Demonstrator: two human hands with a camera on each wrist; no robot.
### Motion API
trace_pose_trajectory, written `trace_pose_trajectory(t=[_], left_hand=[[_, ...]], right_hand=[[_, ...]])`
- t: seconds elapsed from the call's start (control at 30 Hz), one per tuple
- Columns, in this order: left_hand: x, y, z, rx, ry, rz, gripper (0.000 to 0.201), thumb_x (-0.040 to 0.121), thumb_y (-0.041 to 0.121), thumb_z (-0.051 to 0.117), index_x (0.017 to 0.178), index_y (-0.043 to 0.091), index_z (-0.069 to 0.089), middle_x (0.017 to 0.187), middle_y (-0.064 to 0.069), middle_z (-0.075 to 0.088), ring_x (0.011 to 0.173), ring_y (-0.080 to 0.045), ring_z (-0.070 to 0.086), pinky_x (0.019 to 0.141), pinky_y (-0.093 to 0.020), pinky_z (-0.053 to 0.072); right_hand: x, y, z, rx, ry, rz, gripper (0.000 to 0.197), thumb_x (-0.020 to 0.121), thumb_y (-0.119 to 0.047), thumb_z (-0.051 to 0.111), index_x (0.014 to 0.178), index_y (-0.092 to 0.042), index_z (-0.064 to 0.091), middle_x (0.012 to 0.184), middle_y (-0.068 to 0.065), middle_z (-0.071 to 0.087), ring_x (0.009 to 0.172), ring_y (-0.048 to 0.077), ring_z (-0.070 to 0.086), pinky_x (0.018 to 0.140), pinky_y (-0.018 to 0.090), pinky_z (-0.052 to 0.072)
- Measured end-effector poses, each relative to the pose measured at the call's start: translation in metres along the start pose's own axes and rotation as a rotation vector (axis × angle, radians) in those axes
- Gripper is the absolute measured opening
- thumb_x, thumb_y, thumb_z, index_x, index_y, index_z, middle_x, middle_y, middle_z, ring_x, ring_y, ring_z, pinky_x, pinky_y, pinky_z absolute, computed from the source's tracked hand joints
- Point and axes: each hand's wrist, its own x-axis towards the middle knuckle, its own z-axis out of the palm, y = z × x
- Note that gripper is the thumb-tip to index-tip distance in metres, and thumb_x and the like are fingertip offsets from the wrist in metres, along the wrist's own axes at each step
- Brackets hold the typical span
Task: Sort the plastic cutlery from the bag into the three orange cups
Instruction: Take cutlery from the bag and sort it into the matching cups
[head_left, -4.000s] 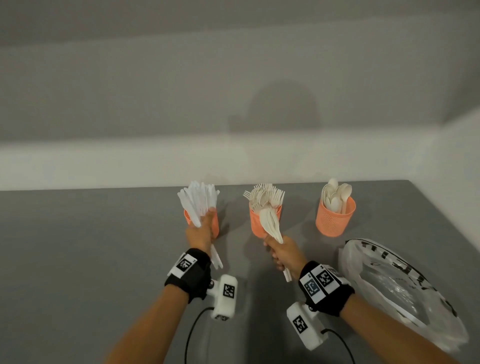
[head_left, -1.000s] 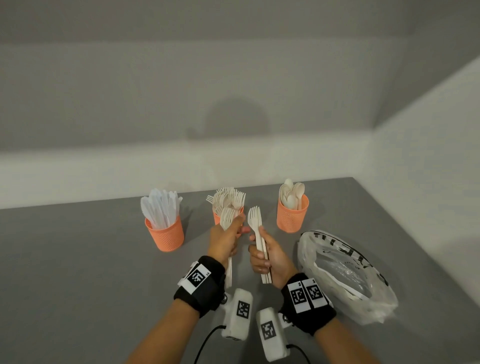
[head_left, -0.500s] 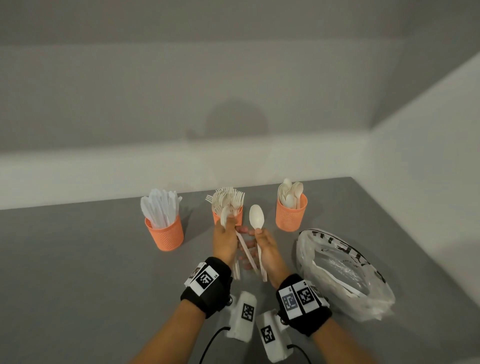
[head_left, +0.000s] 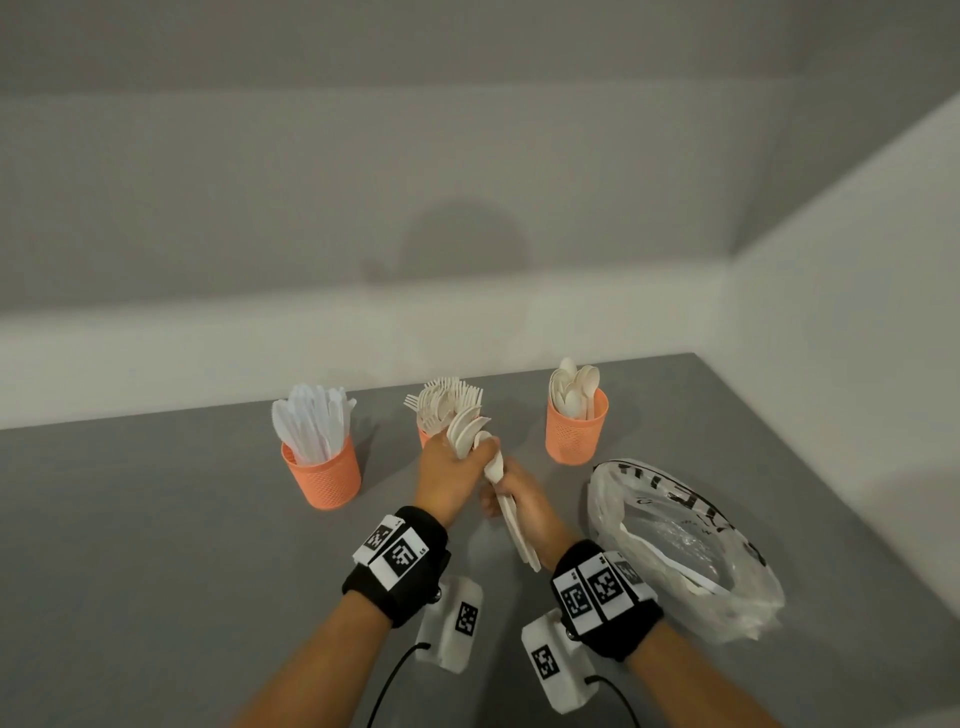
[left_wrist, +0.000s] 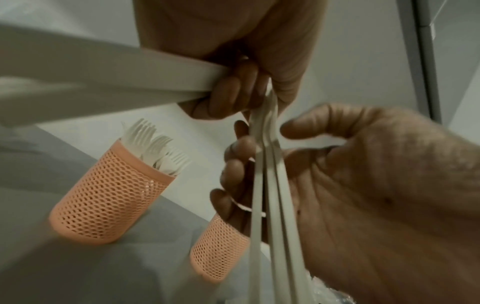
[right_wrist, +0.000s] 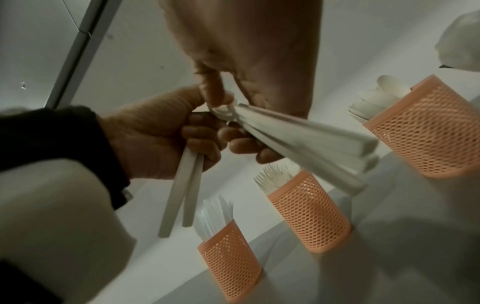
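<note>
Both hands met mid-table, right in front of the fork cup (head_left: 427, 436). The left hand (head_left: 448, 475) was curled tight around a couple of spoons (head_left: 465, 431), bowls fanned up toward 12 o'clock. The right hand (head_left: 522, 506) had its fingers wrapped around a second bundle of handles (head_left: 517, 525) pointing back to about 5 o'clock. The knife cup (head_left: 322, 470) sat out at 10 o'clock, the spoon cup (head_left: 575, 431) at 1 o'clock, and the plastic bag (head_left: 685, 545) lay slumped at 3 o'clock on the grey table (head_left: 156, 519).
</note>
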Motion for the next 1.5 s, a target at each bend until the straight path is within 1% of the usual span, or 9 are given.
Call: trace_pose_trajectory(t=[0.23, 0.37, 0.53, 0.67, 0.83, 1.0, 1.23, 1.37, 1.5], left_hand=[[0.0, -0.006, 0.012, -0.038, -0.096, 0.057, 0.017, 0.086, 0.022, 0.063, 0.075, 0.011, 0.059, 0.054, 0.006, 0.054, 0.045, -0.002, 0.05, 0.048, -0.016, 0.039], [0.01, -0.016, 0.004, -0.151, -0.052, -0.089, 0.034, 0.094, 0.025, 0.05, 0.062, 0.017, 0.048, 0.042, 0.007, 0.039, 0.042, -0.011, 0.035, 0.043, -0.02, 0.033], [0.045, -0.011, -0.016, -0.189, 0.2, -0.062, 0.05, 0.099, 0.032, 0.037, 0.053, 0.013, 0.042, 0.04, 0.005, 0.046, 0.039, -0.007, 0.045, 0.053, -0.023, 0.041], [0.082, 0.015, -0.025, -0.287, 0.311, 0.068, 0.036, 0.1, 0.032, 0.035, 0.068, 0.017, 0.043, 0.045, 0.004, 0.055, 0.041, -0.003, 0.05, 0.052, -0.02, 0.047], [0.113, 0.027, -0.012, -0.354, 0.299, 0.143, 0.029, 0.1, 0.032, 0.033, 0.089, 0.007, 0.043, 0.056, -0.008, 0.05, 0.044, -0.007, 0.056, 0.048, -0.016, 0.049], [0.134, 0.018, 0.004, -0.347, 0.297, 0.147, 0.027, 0.101, 0.031, 0.031, 0.102, 0.007, 0.044, 0.061, -0.012, 0.049, 0.059, -0.024, 0.056, 0.05, -0.015, 0.05], [0.147, -0.015, 0.009, -0.104, 0.302, 0.122, 0.021, 0.1, 0.031, 0.034, 0.082, 0.025, 0.043, 0.061, -0.004, 0.055, 0.056, -0.013, 0.058, 0.066, -0.03, 0.05], [0.142, -0.032, 0.01, 0.076, 0.313, 0.136, 0.02, 0.099, 0.027, 0.038, 0.09, 0.012, 0.047, 0.066, 0.0, 0.057, 0.057, 0.001, 0.053, 0.059, -0.008, 0.039], [0.142, -0.048, 0.003, 0.327, 0.235, 0.171, 0.027, 0.096, 0.029, 0.045, 0.09, 0.004, 0.054, 0.079, -0.008, 0.061, 0.074, -0.023, 0.056, 0.068, -0.025, 0.043]], right_hand=[[0.011, -0.014, -0.013, -0.197, -0.018, -0.054, 0.036, 0.083, 0.014, 0.035, 0.095, -0.014, 0.052, 0.07, -0.002, 0.05, 0.06, 0.002, 0.048, 0.057, 0.014, 0.041], [0.024, -0.03, -0.042, -0.155, 0.174, -0.047, 0.034, 0.073, -0.002, 0.053, 0.107, -0.004, 0.052, 0.084, 0.003, 0.05, 0.072, 0.01, 0.048, 0.065, 0.018, 0.041], [0.05, -0.067, -0.089, -0.011, 0.446, -0.181, 0.017, 0.063, -0.011, 0.056, 0.077, -0.014, 0.048, 0.082, 0.008, 0.054, 0.08, 0.019, 0.055, 0.072, 0.026, 0.044], [0.074, -0.09, -0.117, 0.079, 0.561, -0.257, 0.038, 0.08, 0.019, 0.032, 0.074, -0.018, 0.035, 0.054, -0.005, 0.061, 0.06, 0.007, 0.06, 0.059, 0.016, 0.048], [0.106, -0.085, -0.128, 0.017, 0.649, -0.281, 0.038, 0.083, 0.018, 0.03, 0.073, -0.019, 0.034, 0.071, 0.005, 0.06, 0.076, 0.019, 0.059, 0.081, 0.027, 0.044], [0.12, -0.072, -0.132, 0.013, 0.685, -0.213, 0.028, 0.083, 0.016, 0.031, 0.079, -0.01, 0.042, 0.071, 0.003, 0.058, 0.072, 0.015, 0.055, 0.07, 0.024, 0.043], [0.133, -0.045, -0.129, 0.032, 0.708, -0.172, 0.034, 0.082, 0.013, 0.032, 0.074, -0.02, 0.036, 0.071, 0.004, 0.057, 0.078, 0.024, 0.054, 0.086, 0.043, 0.045], [0.14, -0.035, -0.129, 0.003, 0.698, -0.134, 0.037, 0.078, 0.016, 0.029, 0.075, -0.02, 0.036, 0.072, 0.003, 0.058, 0.089, 0.026, 0.056, 0.098, 0.045, 0.044], [0.14, -0.027, -0.133, -0.065, 0.682, -0.112, 0.034, 0.076, 0.02, 0.033, 0.07, -0.012, 0.043, 0.083, 0.012, 0.057, 0.091, 0.023, 0.053, 0.09, 0.035, 0.043]])
